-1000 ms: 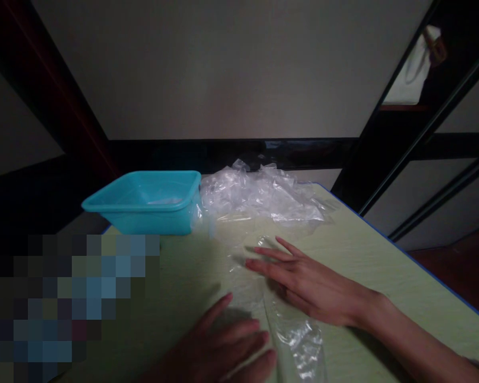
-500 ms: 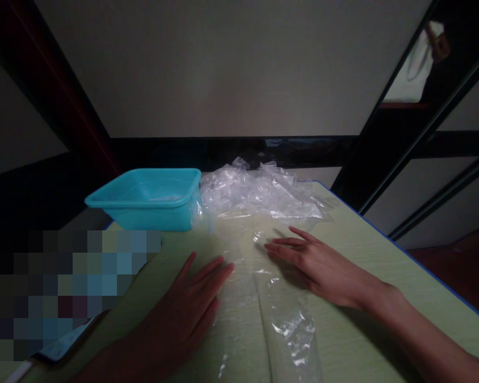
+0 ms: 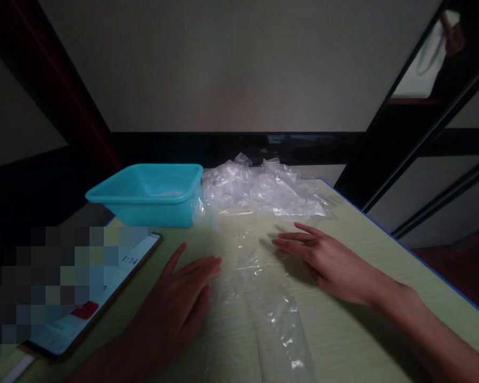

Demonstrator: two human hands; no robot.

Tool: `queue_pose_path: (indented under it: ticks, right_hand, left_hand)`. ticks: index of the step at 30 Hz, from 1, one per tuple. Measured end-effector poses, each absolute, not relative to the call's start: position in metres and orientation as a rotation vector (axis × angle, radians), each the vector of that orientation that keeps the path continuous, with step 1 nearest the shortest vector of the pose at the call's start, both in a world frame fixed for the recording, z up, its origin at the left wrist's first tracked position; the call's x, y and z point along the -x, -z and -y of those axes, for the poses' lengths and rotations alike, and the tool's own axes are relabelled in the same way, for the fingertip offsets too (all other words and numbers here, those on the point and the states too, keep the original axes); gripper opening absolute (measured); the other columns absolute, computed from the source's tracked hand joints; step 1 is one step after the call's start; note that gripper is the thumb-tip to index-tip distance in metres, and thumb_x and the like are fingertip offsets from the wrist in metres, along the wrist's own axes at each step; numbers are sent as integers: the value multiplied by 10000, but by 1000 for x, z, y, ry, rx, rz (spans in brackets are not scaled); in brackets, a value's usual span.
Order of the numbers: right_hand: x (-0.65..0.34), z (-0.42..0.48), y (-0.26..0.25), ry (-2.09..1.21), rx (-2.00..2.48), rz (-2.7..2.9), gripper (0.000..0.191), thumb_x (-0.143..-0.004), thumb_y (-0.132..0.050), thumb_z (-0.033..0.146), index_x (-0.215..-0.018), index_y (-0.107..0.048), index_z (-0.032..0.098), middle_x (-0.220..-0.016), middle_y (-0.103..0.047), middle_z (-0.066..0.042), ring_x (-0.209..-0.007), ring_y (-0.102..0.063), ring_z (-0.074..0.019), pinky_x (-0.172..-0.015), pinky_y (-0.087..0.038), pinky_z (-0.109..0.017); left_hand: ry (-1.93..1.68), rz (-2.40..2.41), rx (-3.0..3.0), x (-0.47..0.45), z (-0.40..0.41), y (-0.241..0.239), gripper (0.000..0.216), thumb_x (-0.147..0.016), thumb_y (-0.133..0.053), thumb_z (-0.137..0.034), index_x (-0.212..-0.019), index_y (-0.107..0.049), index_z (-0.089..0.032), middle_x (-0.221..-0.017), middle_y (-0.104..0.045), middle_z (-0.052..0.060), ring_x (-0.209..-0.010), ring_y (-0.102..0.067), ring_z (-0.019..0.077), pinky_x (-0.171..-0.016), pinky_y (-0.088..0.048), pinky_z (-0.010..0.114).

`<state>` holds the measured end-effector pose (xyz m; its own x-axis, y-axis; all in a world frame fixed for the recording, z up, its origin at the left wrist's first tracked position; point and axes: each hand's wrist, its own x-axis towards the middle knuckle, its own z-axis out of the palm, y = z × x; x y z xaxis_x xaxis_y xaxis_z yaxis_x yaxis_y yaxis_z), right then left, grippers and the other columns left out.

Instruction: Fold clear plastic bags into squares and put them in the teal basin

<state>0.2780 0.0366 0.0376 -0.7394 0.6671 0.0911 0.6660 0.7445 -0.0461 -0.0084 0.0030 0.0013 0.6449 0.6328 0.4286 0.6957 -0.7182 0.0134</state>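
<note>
A clear plastic bag (image 3: 263, 298) lies spread out on the table, running from the middle toward the near edge. Beside its left edge is my left hand (image 3: 181, 298), open, with the forefinger and thumb sides apart and nothing in it; whether its fingertips touch the plastic I cannot tell. On the other side my right hand (image 3: 321, 260) is open, fingers stretched toward the bag and palm down, slightly above the table. Behind the bag sits a crumpled heap of clear plastic bags (image 3: 263, 186).
A turquoise plastic basin (image 3: 155, 213) stands at the back left, against the heap. A phone (image 3: 104, 298), partly blurred out, lies on the left with a white cable (image 3: 19, 367). The pale green table (image 3: 355, 239) has a blue edge; a panelled wall (image 3: 239, 69) rises behind.
My left hand has moved a little left, away from the bag. My right hand has shifted slightly right. The bag's upper part has slid a little to the left.
</note>
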Motion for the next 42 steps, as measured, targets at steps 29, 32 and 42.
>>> queue_pose_path:
  ticks: [29, 32, 42]
  right_hand:
    - [-282, -5, -41, -374, 534, 2949, 358, -908, -397, 121, -1217, -577, 122, -1276, -575, -90, -1236, -474, -190, -1097, -302, -394]
    - [-280, -2, -43, -381, 470, 2944, 348, -920, -388, 136, -1209, -581, 125, -1261, -588, -93, -1231, -478, -202, -1053, -375, -397]
    - [-274, 3, -45, -467, 466, 3077, 333, -886, -429, 113, -1177, -589, 115, -1197, -633, -87, -1231, -472, -212, -1071, -343, -361]
  left_hand:
    - [396, 524, 2975, 9, 15, -29, 413, -761, -381, -51, -1095, -604, -147, -1050, -710, 18, -1051, -620, 126, -1088, -312, 396]
    - [345, 541, 2966, 11, 13, -30, 440, -752, -361, -40, -1091, -612, -166, -1041, -712, 19, -1025, -635, 136, -1065, -355, 407]
    - [556, 636, 3009, 4, 14, -28, 363, -737, -380, -19, -965, -601, -193, -888, -734, 25, -900, -670, 125, -1048, -392, 326]
